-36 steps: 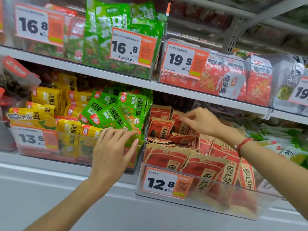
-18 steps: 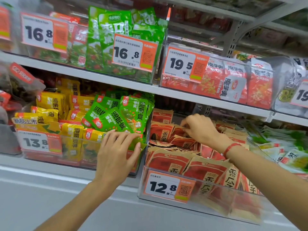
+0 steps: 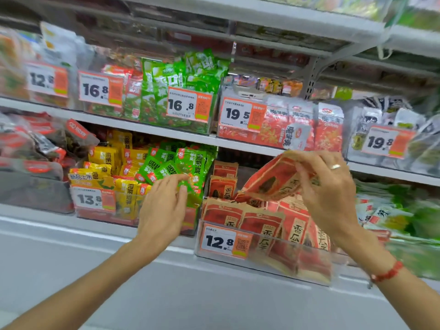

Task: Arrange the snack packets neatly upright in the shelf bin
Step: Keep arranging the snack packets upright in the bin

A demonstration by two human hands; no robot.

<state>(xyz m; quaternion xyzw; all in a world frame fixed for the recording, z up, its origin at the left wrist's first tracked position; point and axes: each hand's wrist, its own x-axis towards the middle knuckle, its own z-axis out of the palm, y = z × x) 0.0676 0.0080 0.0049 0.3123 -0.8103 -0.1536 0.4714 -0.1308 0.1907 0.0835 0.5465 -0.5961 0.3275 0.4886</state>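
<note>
The right hand (image 3: 326, 186) is raised at about 2 o'clock from the frame's centre, forearm coming up from the 4 o'clock corner, a red bead bracelet (image 3: 387, 273) on the wrist and a silver ring (image 3: 335, 166) on 1 finger. Its grip is closed on a red-and-tan snack packet (image 3: 271, 182): fingers and thumb pinch the packet's upper right edge, so the packet hangs tilted, its lower end pointing toward 8 o'clock, above the clear shelf bin (image 3: 262, 260). That bin sits on the lower shelf, marked with a 12.8 price tag (image 3: 225, 240), and holds more red packets (image 3: 259, 225); the front ones stand roughly upright, those further back lean or lie, partly blurred.

The left hand (image 3: 164, 206) reaches up from the 7 o'clock corner, palm toward the shelf, fingers straight and slightly spread, grip open and holding nothing. Its fingertips lie against the green packets (image 3: 188, 163) at the right end of the neighbouring bin (image 3: 100, 216), the one with the 13.8 price tag (image 3: 91, 198) and the yellow packets (image 3: 107, 158). Whether the fingers press or merely touch cannot be told.
</note>
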